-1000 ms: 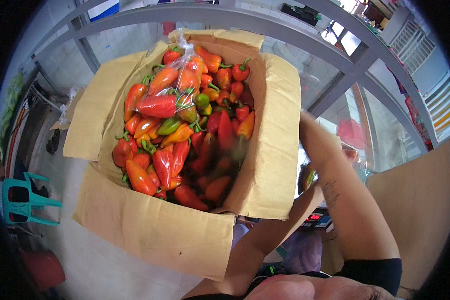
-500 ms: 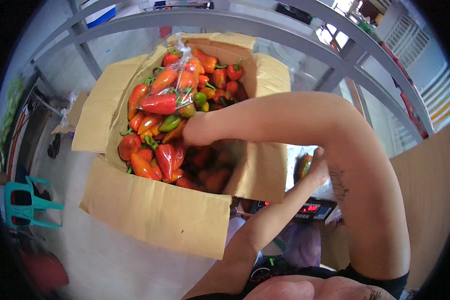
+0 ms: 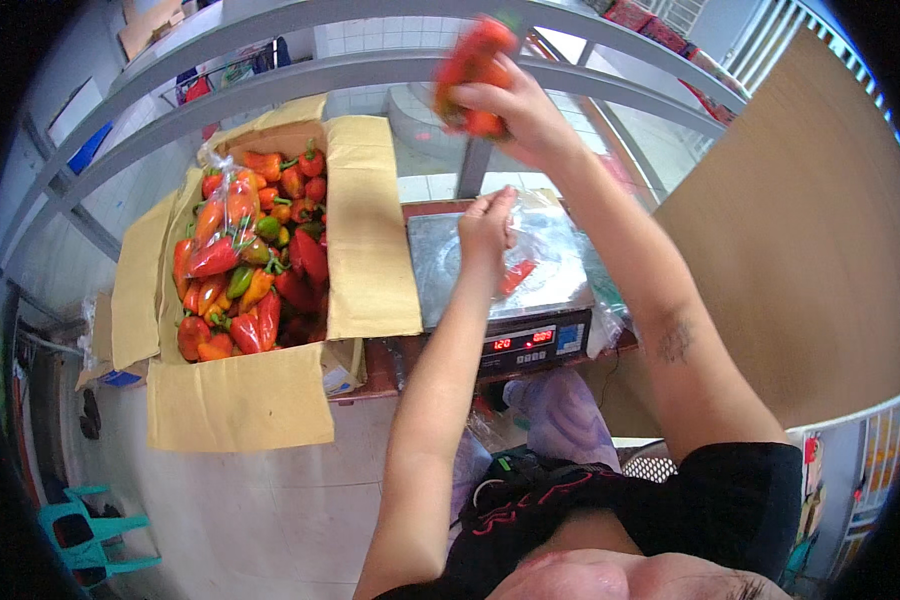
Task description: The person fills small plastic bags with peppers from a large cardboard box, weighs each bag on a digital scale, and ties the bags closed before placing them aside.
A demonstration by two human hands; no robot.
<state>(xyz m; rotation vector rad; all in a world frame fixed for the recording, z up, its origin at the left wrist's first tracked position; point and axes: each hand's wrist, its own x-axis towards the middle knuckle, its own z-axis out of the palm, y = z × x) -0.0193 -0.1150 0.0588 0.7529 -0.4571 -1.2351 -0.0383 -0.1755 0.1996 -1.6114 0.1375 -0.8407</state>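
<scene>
Raised over the far edge of the weighing scale (image 3: pixel 440 285), my right hand (image 3: pixel 530 115) grips red peppers (image 3: pixel 478 75), smeared by motion; how many I cannot tell. My left hand (image 3: pixel 487 235) is closed in a pinch at the top of a clear plastic bag (image 3: pixel 540 235) on the metal pan. A red pepper (image 3: pixel 516 276) shows through the bag. To the left stands an open cardboard box (image 3: pixel 365 220) filled with red, orange and green peppers (image 3: pixel 255 283). On the pile lies a tied clear bag of peppers (image 3: pixel 232 215).
Grey metal rails (image 3: pixel 370 42) run behind the box and scale. A brown board (image 3: pixel 790 230) rises on the right. The scale's lit display (image 3: pixel 525 341) faces me. Lower left on the floor is a green plastic chair (image 3: pixel 95 535).
My right hand has come out of the pepper box and up to the right, carrying peppers. My left hand is still by the scale. The view has shifted right, so the box appears farther left.
</scene>
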